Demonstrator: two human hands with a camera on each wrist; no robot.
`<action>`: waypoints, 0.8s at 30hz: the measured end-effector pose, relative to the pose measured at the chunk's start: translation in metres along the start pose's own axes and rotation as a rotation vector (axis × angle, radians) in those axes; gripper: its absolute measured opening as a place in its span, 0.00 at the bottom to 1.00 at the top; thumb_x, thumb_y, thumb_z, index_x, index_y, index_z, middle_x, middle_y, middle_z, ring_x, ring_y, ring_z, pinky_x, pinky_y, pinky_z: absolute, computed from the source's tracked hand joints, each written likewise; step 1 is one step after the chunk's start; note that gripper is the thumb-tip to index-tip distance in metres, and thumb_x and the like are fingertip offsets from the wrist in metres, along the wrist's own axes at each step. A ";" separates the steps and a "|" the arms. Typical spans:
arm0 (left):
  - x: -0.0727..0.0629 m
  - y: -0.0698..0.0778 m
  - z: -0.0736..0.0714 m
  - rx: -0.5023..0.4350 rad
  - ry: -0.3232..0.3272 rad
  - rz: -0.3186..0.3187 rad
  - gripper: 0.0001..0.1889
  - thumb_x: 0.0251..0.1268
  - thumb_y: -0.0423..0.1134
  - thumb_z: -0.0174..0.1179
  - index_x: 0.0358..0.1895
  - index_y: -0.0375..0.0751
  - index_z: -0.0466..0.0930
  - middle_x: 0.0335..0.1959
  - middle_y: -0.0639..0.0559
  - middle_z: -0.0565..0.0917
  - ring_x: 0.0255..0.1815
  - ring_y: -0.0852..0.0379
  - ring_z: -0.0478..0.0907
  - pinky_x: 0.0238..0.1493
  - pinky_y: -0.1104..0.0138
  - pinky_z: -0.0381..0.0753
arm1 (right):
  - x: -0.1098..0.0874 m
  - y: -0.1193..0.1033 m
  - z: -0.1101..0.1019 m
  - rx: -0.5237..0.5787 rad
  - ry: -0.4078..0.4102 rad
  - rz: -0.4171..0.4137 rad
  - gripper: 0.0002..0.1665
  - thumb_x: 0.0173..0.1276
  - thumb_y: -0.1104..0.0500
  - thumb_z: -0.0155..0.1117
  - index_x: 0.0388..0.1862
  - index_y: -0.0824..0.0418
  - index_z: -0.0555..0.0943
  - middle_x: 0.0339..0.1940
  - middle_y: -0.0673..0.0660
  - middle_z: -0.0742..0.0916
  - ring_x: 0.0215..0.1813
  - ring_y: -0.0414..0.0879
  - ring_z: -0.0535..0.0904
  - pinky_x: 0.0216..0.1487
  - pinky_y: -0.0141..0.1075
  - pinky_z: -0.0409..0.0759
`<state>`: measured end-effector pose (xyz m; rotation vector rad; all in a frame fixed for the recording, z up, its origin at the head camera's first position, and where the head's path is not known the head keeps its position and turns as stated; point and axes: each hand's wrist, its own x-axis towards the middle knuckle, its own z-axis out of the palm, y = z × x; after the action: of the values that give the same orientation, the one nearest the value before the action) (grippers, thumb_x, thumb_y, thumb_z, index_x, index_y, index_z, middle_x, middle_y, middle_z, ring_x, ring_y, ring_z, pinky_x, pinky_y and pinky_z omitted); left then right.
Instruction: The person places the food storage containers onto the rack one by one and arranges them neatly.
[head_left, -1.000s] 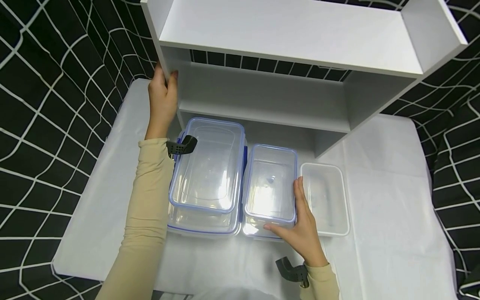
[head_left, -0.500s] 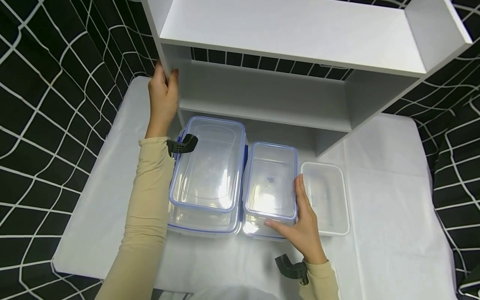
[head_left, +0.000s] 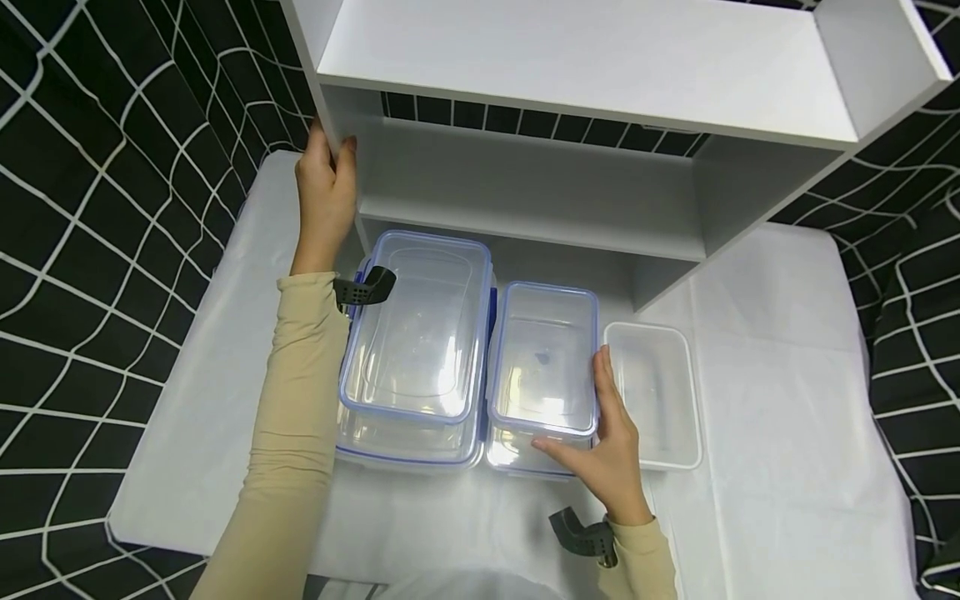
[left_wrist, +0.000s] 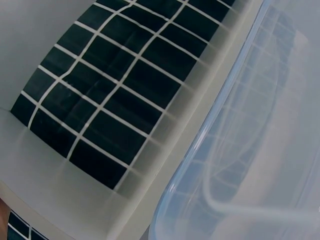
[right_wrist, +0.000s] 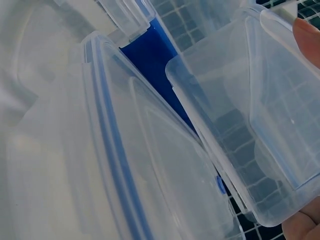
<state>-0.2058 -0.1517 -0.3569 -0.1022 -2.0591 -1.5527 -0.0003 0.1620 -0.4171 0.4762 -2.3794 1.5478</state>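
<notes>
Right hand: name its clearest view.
The head view: it shows most of the right hand, down to the wrist, at the small blue-rimmed box. The right wrist view catches only parts of that hand at the right edge; the left wrist view, none.

The left hand (head_left: 324, 196) grips a white, flat-panelled shelf unit (head_left: 585, 58); the right hand (head_left: 613, 454) holds a clear, rectangular, blue-rimmed plastic box (head_left: 546, 358).
</notes>
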 end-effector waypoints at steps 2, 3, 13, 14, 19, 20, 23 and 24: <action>0.001 0.000 0.000 -0.002 0.001 -0.003 0.17 0.71 0.27 0.46 0.59 0.25 0.67 0.56 0.35 0.76 0.57 0.51 0.74 0.56 0.67 0.71 | 0.001 0.000 0.000 0.011 0.004 -0.010 0.68 0.24 0.82 0.76 0.69 0.78 0.54 0.70 0.78 0.55 0.73 0.61 0.50 0.67 0.27 0.56; 0.001 0.000 -0.001 0.004 0.000 0.003 0.17 0.71 0.27 0.46 0.59 0.25 0.67 0.56 0.35 0.76 0.57 0.51 0.73 0.56 0.67 0.71 | 0.002 0.000 0.000 0.013 0.004 -0.012 0.68 0.23 0.82 0.76 0.69 0.78 0.54 0.70 0.78 0.55 0.73 0.61 0.50 0.67 0.27 0.56; 0.000 0.001 -0.001 0.010 0.001 0.016 0.17 0.70 0.27 0.46 0.60 0.24 0.67 0.55 0.33 0.76 0.54 0.51 0.74 0.52 0.67 0.72 | 0.005 0.001 0.000 0.094 0.024 -0.064 0.63 0.46 0.51 0.79 0.68 0.80 0.53 0.70 0.79 0.54 0.74 0.55 0.50 0.68 0.30 0.56; 0.001 0.002 -0.001 0.015 0.003 0.017 0.17 0.70 0.27 0.47 0.59 0.24 0.67 0.55 0.33 0.77 0.53 0.52 0.75 0.52 0.67 0.72 | 0.005 0.001 0.000 0.095 0.029 -0.078 0.63 0.48 0.46 0.76 0.68 0.80 0.53 0.70 0.79 0.54 0.74 0.56 0.49 0.68 0.31 0.56; 0.001 0.003 -0.001 0.018 0.006 0.005 0.16 0.70 0.27 0.47 0.58 0.24 0.68 0.54 0.33 0.77 0.52 0.51 0.75 0.52 0.68 0.72 | 0.000 0.016 -0.001 0.116 0.038 -0.034 0.66 0.36 0.66 0.83 0.73 0.70 0.53 0.74 0.67 0.54 0.75 0.56 0.48 0.69 0.33 0.55; 0.000 0.002 0.000 0.018 0.005 0.006 0.16 0.70 0.27 0.47 0.58 0.24 0.68 0.54 0.33 0.77 0.53 0.50 0.75 0.52 0.67 0.72 | -0.001 0.019 -0.002 0.124 0.039 -0.021 0.68 0.32 0.72 0.82 0.73 0.68 0.53 0.75 0.64 0.54 0.75 0.55 0.48 0.69 0.33 0.55; 0.000 0.002 0.000 0.016 0.002 0.013 0.17 0.69 0.26 0.47 0.59 0.23 0.67 0.55 0.32 0.76 0.55 0.49 0.74 0.54 0.66 0.72 | -0.003 0.023 -0.003 0.143 0.047 -0.018 0.70 0.28 0.76 0.80 0.73 0.67 0.54 0.75 0.63 0.55 0.75 0.55 0.49 0.69 0.33 0.56; 0.000 0.002 0.000 0.014 0.002 0.018 0.17 0.69 0.26 0.47 0.59 0.23 0.67 0.55 0.32 0.76 0.56 0.48 0.74 0.54 0.66 0.72 | -0.002 0.023 -0.003 0.150 0.051 -0.026 0.68 0.31 0.72 0.82 0.73 0.68 0.54 0.75 0.65 0.55 0.75 0.54 0.49 0.69 0.33 0.56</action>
<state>-0.2056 -0.1512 -0.3554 -0.1133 -2.0616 -1.5269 -0.0073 0.1734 -0.4360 0.4905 -2.2209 1.7134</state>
